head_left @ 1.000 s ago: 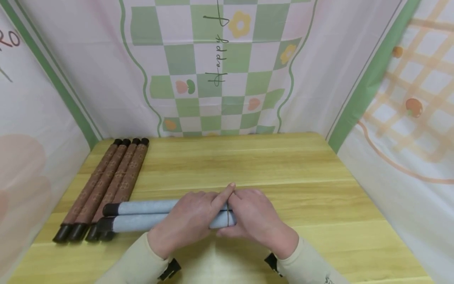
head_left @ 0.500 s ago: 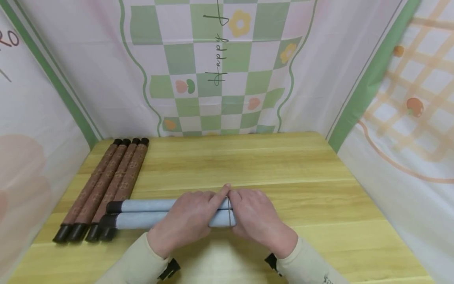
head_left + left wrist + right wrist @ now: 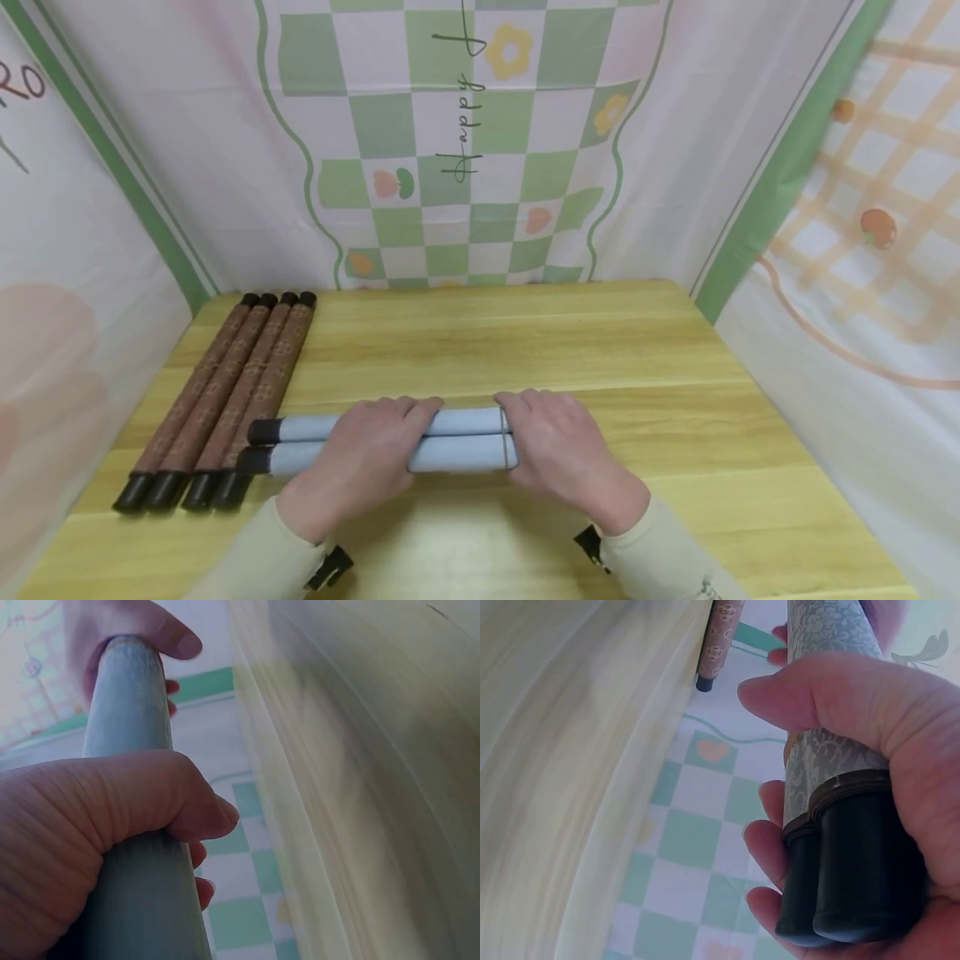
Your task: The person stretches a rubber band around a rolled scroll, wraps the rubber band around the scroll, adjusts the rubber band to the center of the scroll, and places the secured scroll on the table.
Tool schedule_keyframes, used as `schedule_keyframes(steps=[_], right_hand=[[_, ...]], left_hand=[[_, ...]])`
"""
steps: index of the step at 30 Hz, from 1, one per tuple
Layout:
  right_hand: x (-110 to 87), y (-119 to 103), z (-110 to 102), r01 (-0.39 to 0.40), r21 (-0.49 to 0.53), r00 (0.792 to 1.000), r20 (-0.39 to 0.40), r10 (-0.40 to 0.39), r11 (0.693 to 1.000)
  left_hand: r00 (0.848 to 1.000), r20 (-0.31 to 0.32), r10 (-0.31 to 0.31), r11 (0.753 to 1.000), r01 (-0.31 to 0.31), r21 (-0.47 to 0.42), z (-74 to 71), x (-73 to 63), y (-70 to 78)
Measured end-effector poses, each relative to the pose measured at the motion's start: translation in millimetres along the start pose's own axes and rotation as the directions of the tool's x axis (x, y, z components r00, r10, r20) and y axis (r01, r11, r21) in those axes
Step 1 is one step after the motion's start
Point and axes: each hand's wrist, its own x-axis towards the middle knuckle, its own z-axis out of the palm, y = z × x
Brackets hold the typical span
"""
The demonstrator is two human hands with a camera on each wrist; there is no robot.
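Two light blue patterned scrolls (image 3: 463,452) with black end caps lie side by side, held level a little above the table. My left hand (image 3: 367,446) grips them left of their middle, its thumb over the near side in the left wrist view. Round their right end my right hand (image 3: 562,446) is wrapped, and the right wrist view shows the black caps (image 3: 866,862) in its palm. A thin band (image 3: 505,437) circles both scrolls right beside the right hand's fingers. The right hand hides their right end in the head view.
Several brown patterned scrolls (image 3: 255,375) with black ends lie in a row along the table's left side. The blue scrolls' left ends overlap them in view. Printed curtains (image 3: 465,183) enclose the wooden table (image 3: 585,342) at the back and sides.
My hands were close together at the band; the left has slid left along the blue scrolls and the right has moved slightly right. The scrolls have shifted right and a little up in view.
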Motion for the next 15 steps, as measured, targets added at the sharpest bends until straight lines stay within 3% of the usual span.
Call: schedule_keyframes(steps=[9,15], right_hand=[[-0.1,4,0,-0.022,-0.012,1.0,0.001,0.022,1.0],[-0.3,8,1,-0.002,-0.026,0.999,-0.055,0.001,1.0]], left_hand=[[0.999,-0.023,-0.04,0.999,0.04,0.006,2.1,-17.0,-16.3],[0.993,-0.112,-0.034,0.999,0.036,0.013,6.6,-24.6,-21.7]])
